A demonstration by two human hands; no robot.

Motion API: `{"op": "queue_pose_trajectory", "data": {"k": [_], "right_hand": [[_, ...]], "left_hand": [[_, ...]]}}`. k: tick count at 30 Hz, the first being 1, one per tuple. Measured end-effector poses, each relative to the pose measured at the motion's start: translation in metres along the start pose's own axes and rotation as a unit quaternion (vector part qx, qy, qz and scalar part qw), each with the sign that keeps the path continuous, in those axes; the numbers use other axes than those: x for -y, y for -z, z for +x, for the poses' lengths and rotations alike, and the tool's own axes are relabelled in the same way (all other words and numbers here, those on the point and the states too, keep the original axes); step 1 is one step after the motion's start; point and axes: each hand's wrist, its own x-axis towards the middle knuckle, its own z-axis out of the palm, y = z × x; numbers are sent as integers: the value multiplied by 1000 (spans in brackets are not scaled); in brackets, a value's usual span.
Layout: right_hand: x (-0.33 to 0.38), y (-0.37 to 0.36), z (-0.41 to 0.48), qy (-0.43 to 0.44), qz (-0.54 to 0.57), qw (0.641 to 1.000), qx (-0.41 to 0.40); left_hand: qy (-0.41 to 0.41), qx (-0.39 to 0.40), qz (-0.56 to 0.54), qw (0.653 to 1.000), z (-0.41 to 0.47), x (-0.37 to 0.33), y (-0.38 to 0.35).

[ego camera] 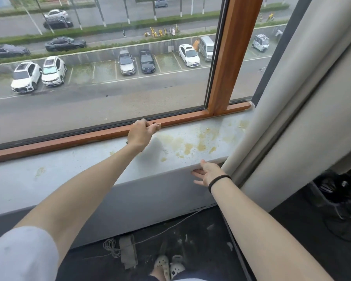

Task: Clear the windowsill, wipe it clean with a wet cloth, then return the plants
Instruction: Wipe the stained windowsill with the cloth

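The grey windowsill (73, 171) runs across the view and carries no plants. Yellowish stains (190, 147) spread over its right part, and a smaller one (40, 171) lies at the left. My left hand (139, 134) reaches to the wooden window frame (69, 141), with thumb and fingertips pinched together on a small dark speck (153, 123) at the frame's edge. My right hand (208, 173) is open, its fingers straight against the sill's front face just below the edge. No cloth or plant is in view.
A pale curtain (272, 110) hangs at the sill's right end. On the dark floor below lie a power strip (128, 250) with a white cable, and my slippered feet (169, 264). Dark objects (340, 201) stand at the right.
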Motion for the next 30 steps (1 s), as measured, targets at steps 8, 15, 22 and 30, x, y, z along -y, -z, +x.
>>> {"op": "queue_pose_trajectory", "data": {"k": [8,15,22,30], "right_hand": [[0,3,7,-20,14,1000,-4],[-2,4,9,-23,29,999,10],[-3,3,8,-22,37,999,6],[-1,4,10,-13,34,999,4]], "left_hand": [[-205,97,220,949,13,44,-42],[-237,171,277,915,27,36,-23],[-309,228,183,905,-3,43,-34],[-239,161,13,957,38,37,-23]]}}
